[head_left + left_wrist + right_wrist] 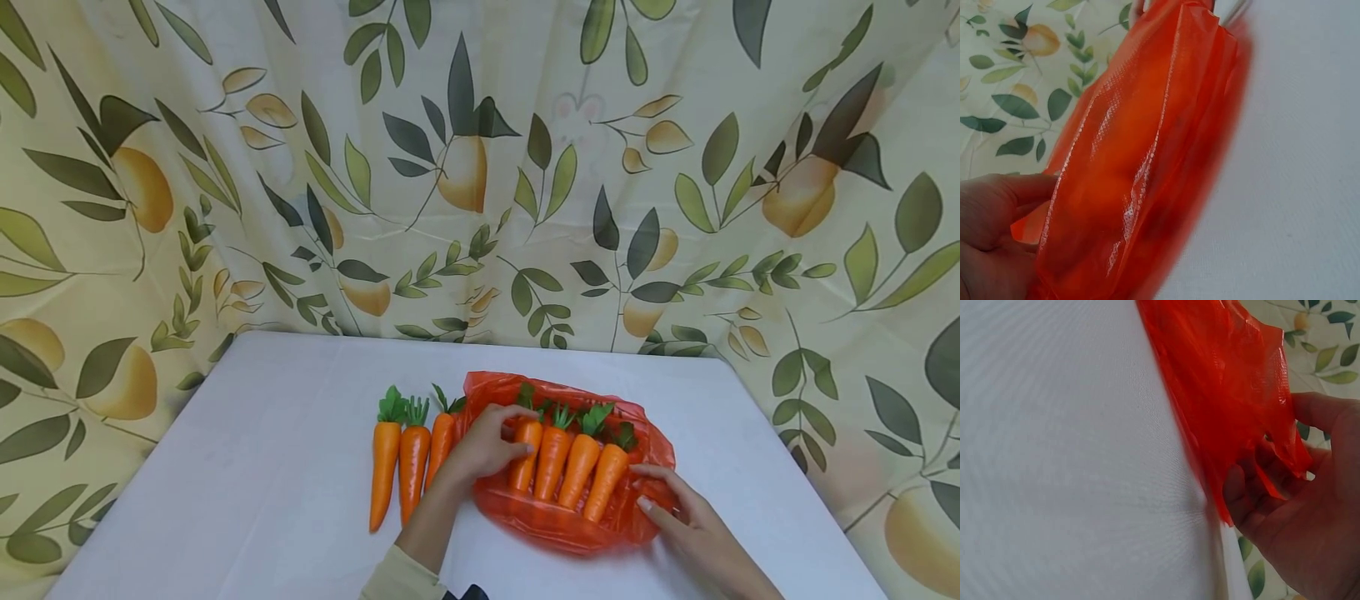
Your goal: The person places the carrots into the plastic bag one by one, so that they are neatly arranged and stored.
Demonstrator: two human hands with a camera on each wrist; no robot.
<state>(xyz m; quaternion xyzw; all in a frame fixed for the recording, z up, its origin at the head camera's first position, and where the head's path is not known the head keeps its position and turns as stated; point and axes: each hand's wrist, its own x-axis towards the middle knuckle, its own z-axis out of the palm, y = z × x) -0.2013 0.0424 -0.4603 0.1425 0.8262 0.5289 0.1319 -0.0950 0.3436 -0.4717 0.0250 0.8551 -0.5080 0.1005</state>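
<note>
A red plastic bag [558, 533] lies spread on the table, with several orange carrots with green tops side by side in it. My left hand [491, 442] reaches over the bag's left side and holds the leftmost carrot [528, 467] near its top, thumb and fingers about it. At the bag's right edge, my right hand [686, 512] grips the crumpled plastic between thumb and fingers. The right wrist view shows the red bag [1229, 394] running into the curled fingers of that hand [1297, 512]. In the left wrist view, the bag's side [1122, 175] hides the left fingertips and the carrots.
Left of the bag lie three more carrots, tops away from me: one outermost [385, 471], one in the middle [413, 467], and one [441, 446] partly behind my left arm. A white table [262, 467] spreads beneath everything. A leaf-and-fruit patterned curtain [480, 208] hangs behind it.
</note>
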